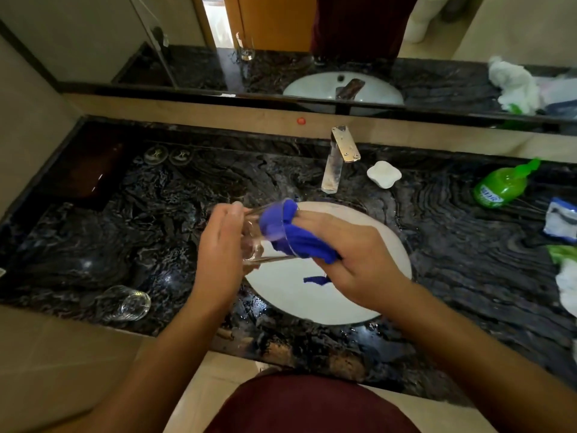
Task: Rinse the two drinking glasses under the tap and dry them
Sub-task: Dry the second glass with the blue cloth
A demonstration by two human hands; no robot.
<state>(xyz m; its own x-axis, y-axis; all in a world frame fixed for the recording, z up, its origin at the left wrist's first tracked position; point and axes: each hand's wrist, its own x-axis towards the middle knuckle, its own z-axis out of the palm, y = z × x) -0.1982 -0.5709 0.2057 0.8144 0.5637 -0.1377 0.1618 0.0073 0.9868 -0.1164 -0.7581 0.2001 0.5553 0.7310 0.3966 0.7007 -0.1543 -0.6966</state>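
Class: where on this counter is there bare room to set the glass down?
Bare marble lies left of the sink, between the two round caps and the second glass. The right end is crowded: green bottle, packets, cloths.

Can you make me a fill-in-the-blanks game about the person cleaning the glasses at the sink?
1. The cloth stuffed into the glass is ____ in colour.
2. The left hand holds the glass, and the ____ hand pushes the cloth in.
3. The second glass sits on the counter, to the ____ of the sink.
4. The bottle with the pump is ____.

Missing words: blue; right; left; green
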